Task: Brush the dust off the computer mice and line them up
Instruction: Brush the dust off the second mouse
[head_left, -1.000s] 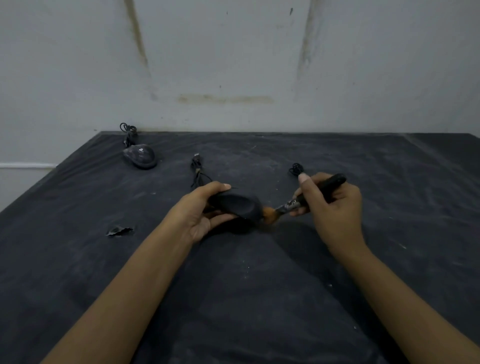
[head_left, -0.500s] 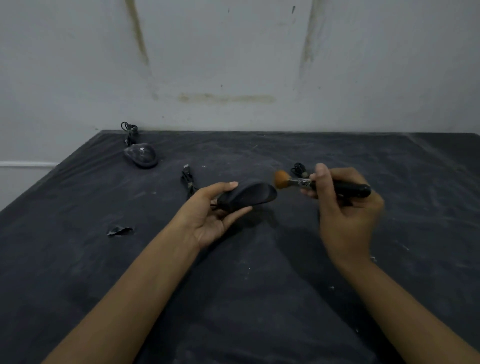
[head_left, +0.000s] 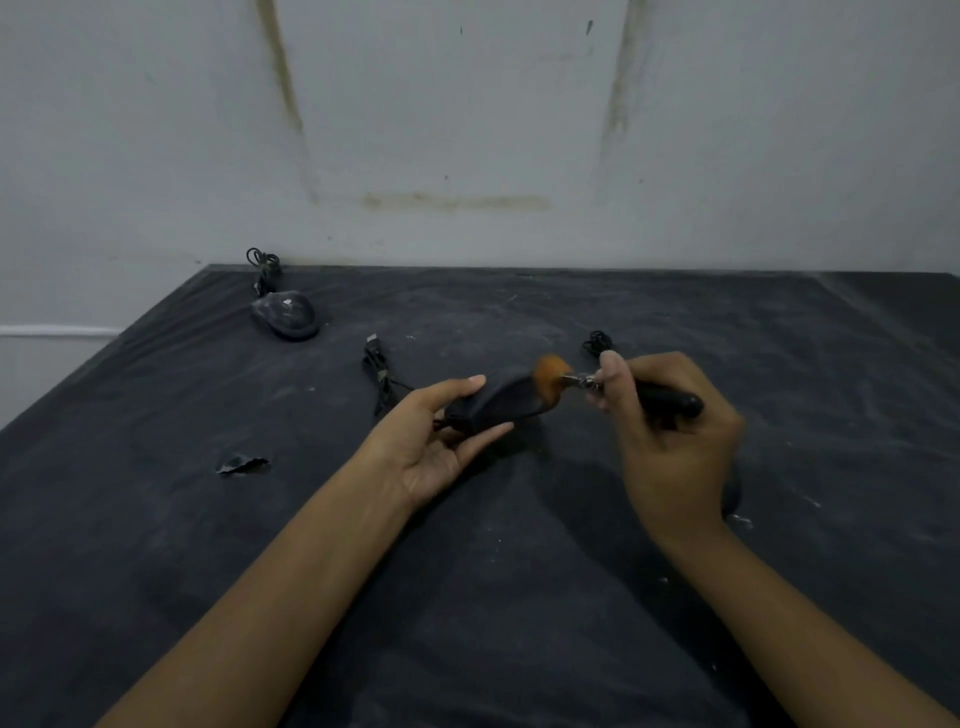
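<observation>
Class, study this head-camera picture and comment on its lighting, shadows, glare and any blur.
Head view: dim, flat light, no glare; the black mouse in the left hand barely separates from the dark table; a soft shadow pools beneath it; the brush in the right hand has its orange tip smeared by motion blur.

The left hand (head_left: 431, 449) and right hand (head_left: 675, 447) are both bare.

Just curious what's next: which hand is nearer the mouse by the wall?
Left. The left hand is right of that mouse, closer to the camera; the right hand is farther right.
</observation>
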